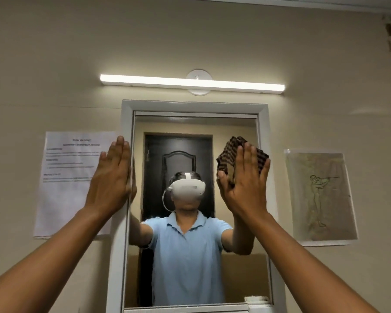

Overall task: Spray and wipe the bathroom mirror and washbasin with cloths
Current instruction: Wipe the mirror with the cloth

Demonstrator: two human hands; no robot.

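1. Wiping the mirror (190, 279) is the step in hand, by my reading: the white-framed bathroom mirror fills the middle of the wall and shows the person in a pale blue polo shirt, with a dark panelled door behind.
2. Above it glows a tube light (192, 84).
3. Left of the frame hangs a printed notice (63, 195); its heading seems to begin "TASK", but the rest is too blurred to read. On the right hangs a line drawing (321, 197) of a figure, with no legible writing.
4. The right hand (244, 177) lies flat, fingers spread, pressing a brown checked cloth (229, 152) onto the upper right of the glass; this grip is a palm press, not a pinch.
5. The left hand (113, 177) is open, fingers together, braced on the mirror's left frame edge and holding nothing.
6. Next move, I judge: sweep the cloth across and down with even pressure. Neither spray bottle nor washbasin is in view.
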